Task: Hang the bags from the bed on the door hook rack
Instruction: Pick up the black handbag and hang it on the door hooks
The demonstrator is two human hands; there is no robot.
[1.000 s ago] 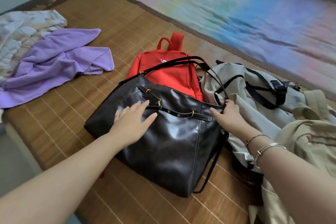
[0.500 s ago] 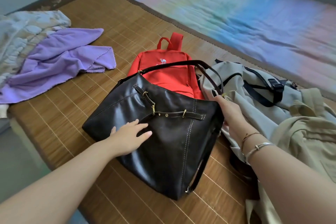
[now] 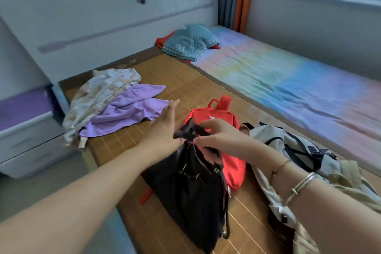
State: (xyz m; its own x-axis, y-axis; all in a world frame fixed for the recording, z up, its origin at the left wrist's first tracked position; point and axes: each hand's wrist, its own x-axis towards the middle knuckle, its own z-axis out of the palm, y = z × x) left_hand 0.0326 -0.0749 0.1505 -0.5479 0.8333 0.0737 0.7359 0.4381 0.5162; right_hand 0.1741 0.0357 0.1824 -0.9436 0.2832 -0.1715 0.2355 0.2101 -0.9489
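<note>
The black bag (image 3: 191,189) hid the lower left part of the red backpack (image 3: 218,117), and its strap top was covered where both hands met, so whether the left hand (image 3: 165,128) actually gripped it could not be told; the right hand (image 3: 218,136) pinched it with its fingertips. The grey backpack (image 3: 292,150) was partly covered by the right forearm and by a beige garment (image 3: 350,181) that ran off the right edge. Motion blur smeared the black bag's buckles, and the print on the teal cloth (image 3: 189,43) was too small to read.
</note>
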